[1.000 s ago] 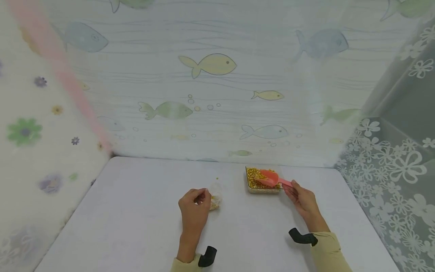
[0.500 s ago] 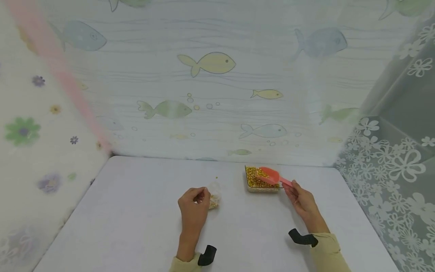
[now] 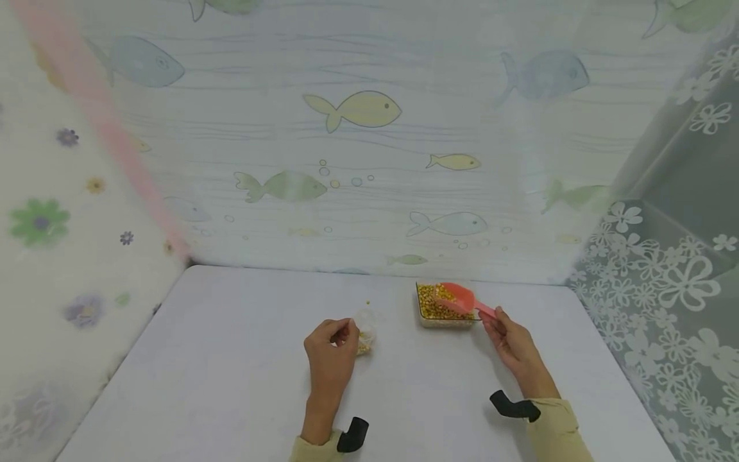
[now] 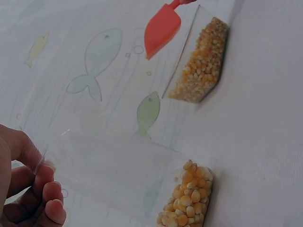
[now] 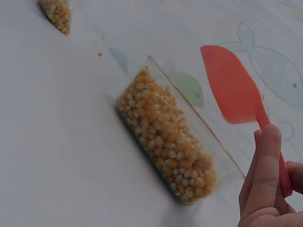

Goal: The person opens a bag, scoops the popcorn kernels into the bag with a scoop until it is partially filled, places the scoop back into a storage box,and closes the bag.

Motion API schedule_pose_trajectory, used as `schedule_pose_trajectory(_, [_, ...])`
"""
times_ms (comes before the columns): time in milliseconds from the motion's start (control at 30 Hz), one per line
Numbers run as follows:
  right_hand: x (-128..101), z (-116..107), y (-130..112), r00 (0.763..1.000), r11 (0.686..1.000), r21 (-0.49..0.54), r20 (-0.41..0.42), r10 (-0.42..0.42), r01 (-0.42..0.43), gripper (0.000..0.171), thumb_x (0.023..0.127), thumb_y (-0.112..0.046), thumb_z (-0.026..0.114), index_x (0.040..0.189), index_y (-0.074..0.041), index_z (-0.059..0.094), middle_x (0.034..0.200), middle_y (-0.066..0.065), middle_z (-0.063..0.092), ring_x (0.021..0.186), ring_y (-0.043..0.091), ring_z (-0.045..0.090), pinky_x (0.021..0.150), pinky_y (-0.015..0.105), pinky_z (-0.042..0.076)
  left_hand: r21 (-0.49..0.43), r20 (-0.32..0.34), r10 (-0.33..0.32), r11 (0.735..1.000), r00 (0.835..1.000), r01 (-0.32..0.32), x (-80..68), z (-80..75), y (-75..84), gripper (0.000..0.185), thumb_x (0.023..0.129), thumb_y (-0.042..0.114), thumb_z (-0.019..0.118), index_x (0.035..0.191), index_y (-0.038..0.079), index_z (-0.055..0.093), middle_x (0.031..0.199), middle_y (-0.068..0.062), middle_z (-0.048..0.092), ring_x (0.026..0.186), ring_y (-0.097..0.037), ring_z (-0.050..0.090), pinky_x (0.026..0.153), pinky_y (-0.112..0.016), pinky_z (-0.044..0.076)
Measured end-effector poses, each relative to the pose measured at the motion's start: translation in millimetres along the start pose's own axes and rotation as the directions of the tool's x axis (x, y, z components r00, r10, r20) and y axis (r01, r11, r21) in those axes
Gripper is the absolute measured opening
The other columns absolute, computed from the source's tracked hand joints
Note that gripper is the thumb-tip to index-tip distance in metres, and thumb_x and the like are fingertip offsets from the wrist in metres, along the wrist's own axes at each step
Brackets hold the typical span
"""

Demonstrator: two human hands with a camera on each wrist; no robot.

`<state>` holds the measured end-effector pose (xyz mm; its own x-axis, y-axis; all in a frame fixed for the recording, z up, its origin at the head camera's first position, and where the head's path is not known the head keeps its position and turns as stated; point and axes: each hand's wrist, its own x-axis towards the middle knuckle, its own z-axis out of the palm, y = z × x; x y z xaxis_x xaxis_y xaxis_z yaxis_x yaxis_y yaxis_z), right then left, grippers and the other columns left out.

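Observation:
My right hand (image 3: 518,346) holds a red plastic scoop (image 3: 460,299) by its handle. The scoop's bowl is over a rectangular glass container (image 5: 149,153) heaped with dried corn kernels (image 5: 156,137); in the right wrist view its underside faces the camera and its inside is hidden. Left of the container, my left hand (image 3: 333,356) pinches the upper edge of a clear plastic bag (image 4: 109,156) between thumb and forefinger. Corn kernels (image 4: 189,201) fill the bag's bottom, which rests on the table.
One loose kernel (image 3: 367,302) lies on the white table (image 3: 242,366) behind the bag. A fish-print curtain (image 3: 369,192) hangs along the table's far edge, close behind the container. Flowered sheets stand on both sides.
The scoop has risen slightly off the kernels and its bowl has tilted a little. The left hand and the bag stay in place.

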<state>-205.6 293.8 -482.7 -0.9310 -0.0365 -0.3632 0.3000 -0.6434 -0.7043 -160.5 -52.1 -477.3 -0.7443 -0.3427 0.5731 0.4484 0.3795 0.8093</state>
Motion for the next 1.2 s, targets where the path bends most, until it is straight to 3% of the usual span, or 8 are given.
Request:
schedule_pose_trajectory(200, [0,-1,2,0.999,0.998,0.066,0.051,0.016,-0.019,0.030,0.107,-0.022,0.047,0.093,-0.009,0.070,0.091,0.007,0.078,0.087,0.008,0.074,0.082,0.016,0.056,-0.001,-0.001,0.013,1.000,1.000,-0.013,1.1,0.0,0.8,0.013,0.080,-0.013,0.072,0.082,-0.001,0.078,0.068,-0.005,0.065,0.061,-0.012,0.057,0.053,-0.023,0.049])
schedule_pose_trajectory(467, [-6,3,3,0.994,0.999,0.047,0.105,-0.006,0.001,0.032,0.108,-0.023,0.046,0.095,-0.007,0.071,0.093,0.007,0.078,0.086,0.007,0.074,0.082,0.015,0.056,0.010,0.004,-0.002,1.000,1.000,0.002,2.3,-0.9,3.4,0.011,0.080,-0.012,0.072,0.083,-0.003,0.078,0.068,-0.006,0.065,0.061,-0.011,0.057,0.053,-0.022,0.049])
schedule_pose_trajectory(967, [-23,26,20,0.988,0.992,-0.122,0.156,-0.017,0.036,0.038,0.110,-0.025,0.041,0.095,-0.009,0.072,0.091,0.003,0.078,0.081,0.004,0.073,0.077,0.013,0.055,0.018,0.000,0.023,1.000,1.000,-0.023,2.6,-2.6,2.4,0.015,0.079,-0.013,0.072,0.080,0.001,0.078,0.067,-0.003,0.066,0.059,-0.011,0.057,0.053,-0.023,0.049])
schedule_pose_trajectory(1200, [-28,49,31,0.993,0.984,-0.180,0.122,0.009,0.014,0.040,0.111,-0.022,0.038,0.093,-0.011,0.071,0.084,0.000,0.075,0.077,0.002,0.071,0.076,0.012,0.055,0.010,0.011,0.000,1.000,1.000,0.000,2.3,-4.0,5.0,0.013,0.080,-0.012,0.073,0.081,0.000,0.078,0.069,-0.004,0.067,0.060,-0.011,0.057,0.054,-0.021,0.048])
